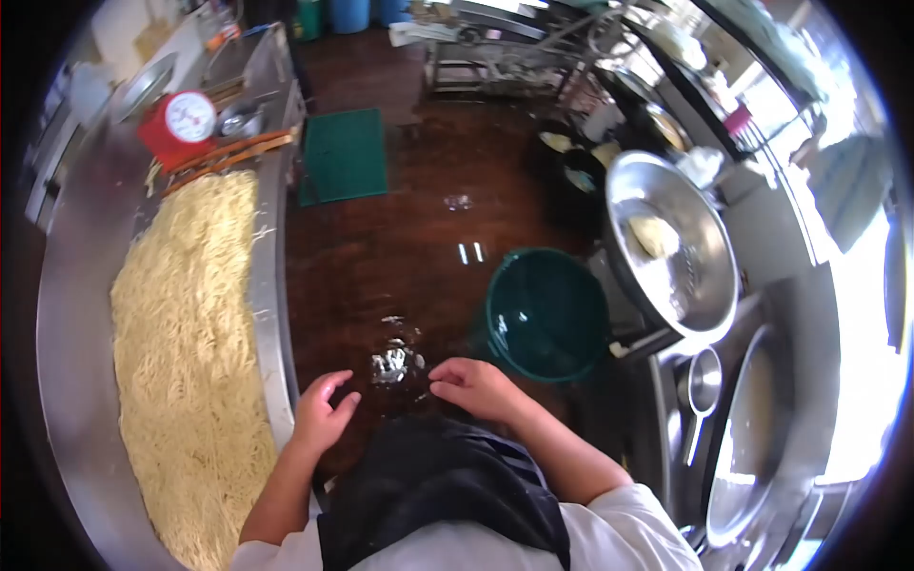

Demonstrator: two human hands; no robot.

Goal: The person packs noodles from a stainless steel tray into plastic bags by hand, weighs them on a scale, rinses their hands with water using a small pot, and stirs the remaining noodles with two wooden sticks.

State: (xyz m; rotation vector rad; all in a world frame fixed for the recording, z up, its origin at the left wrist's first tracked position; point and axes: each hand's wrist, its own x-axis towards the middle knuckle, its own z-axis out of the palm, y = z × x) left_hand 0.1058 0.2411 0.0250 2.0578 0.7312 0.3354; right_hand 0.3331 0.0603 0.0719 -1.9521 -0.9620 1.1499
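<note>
My left hand (325, 411) hangs in the air over the wet floor, its thumb and fingers apart with nothing between them. Close to its left runs the edge of a metal table (276, 324), where a long bed of pale yellow noodles (190, 381) is spread out. Opposite it, my right hand (473, 387) is also held in the air, fingers bent a little, thumb apart, holding nothing. The nearest thing to it is a dark green tub (547, 314) on the floor. Neither hand touches anything.
A red scale (179, 128) and wooden sticks (228, 160) lie beyond the noodles. To the right stand a large metal bowl (700, 247) with a pale lump inside, a ladle (703, 385) and a wide pan (752, 457). A green mat (345, 157) covers part of the shiny floor.
</note>
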